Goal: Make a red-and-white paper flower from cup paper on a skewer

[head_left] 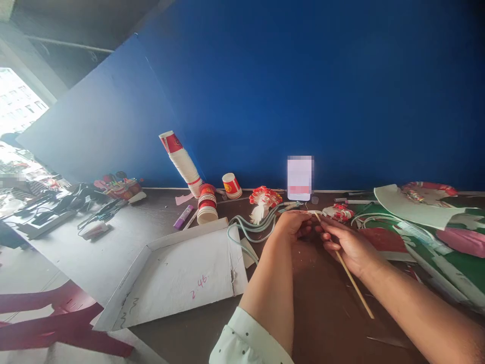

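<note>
A thin wooden stick (354,283) slants from the fingertips of my right hand (346,245) down toward the lower right. The fingers of that hand are closed around the stick near its upper end. My left hand (293,222) lies just to the left, its fingers curled inward close to the stick's tip. Something small and white shows between the two hands, too small to name, and what the left fingers grip is mostly hidden. Beyond the right hand lies a red-and-white paper piece (339,212). Pale green cords (248,227) loop beside the left hand.
A shallow white cardboard tray (178,273) lies left. Behind it lean stacked paper cups (184,167), near a purple glue stick (183,217) and a red-and-white paper flower (261,199). A phone-like screen (299,177) stands against the blue panel (322,91). Cut paper (413,210) clutters the right.
</note>
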A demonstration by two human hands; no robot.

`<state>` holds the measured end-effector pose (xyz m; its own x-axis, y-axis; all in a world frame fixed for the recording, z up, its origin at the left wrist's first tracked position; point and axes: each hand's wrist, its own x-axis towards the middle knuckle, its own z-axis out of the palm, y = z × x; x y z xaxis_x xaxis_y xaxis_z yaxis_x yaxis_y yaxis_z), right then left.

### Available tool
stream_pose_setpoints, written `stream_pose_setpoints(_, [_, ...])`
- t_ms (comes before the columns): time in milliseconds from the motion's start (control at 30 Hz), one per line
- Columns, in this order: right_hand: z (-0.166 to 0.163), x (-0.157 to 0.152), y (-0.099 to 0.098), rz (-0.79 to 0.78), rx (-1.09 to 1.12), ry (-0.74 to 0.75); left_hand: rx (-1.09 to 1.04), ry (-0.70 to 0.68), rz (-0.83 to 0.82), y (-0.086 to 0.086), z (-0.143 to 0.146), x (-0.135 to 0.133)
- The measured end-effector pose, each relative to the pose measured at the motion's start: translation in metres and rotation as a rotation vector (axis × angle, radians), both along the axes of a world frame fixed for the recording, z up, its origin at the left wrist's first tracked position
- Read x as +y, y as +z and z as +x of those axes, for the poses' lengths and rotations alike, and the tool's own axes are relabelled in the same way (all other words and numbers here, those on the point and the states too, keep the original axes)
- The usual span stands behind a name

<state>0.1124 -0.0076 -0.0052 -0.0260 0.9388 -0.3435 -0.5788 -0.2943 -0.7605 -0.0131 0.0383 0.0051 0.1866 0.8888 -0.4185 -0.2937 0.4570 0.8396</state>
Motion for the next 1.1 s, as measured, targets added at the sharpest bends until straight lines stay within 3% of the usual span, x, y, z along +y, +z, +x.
stream_pose_setpoints(167, [0.004, 0.000, 0.002, -0.025, 0.092, 0.009, 0.007, -0.097, 0.042, 0.000, -0.003, -0.002])
stream_pose_setpoints(367, [0.008, 0.002, -0.001, 0.016, 0.036, 0.029, -0.001, -0.199, 0.115, 0.002, -0.009, -0.002])
stream_pose_setpoints(800, [0.011, 0.002, 0.002, 0.049, -0.061, 0.084, -0.046, -0.211, 0.174, -0.006, -0.013, 0.000])
stream_pose_setpoints(1100, [0.006, -0.002, 0.007, 0.053, -0.239, 0.018, -0.024, -0.207, 0.163, -0.004, -0.014, 0.001])
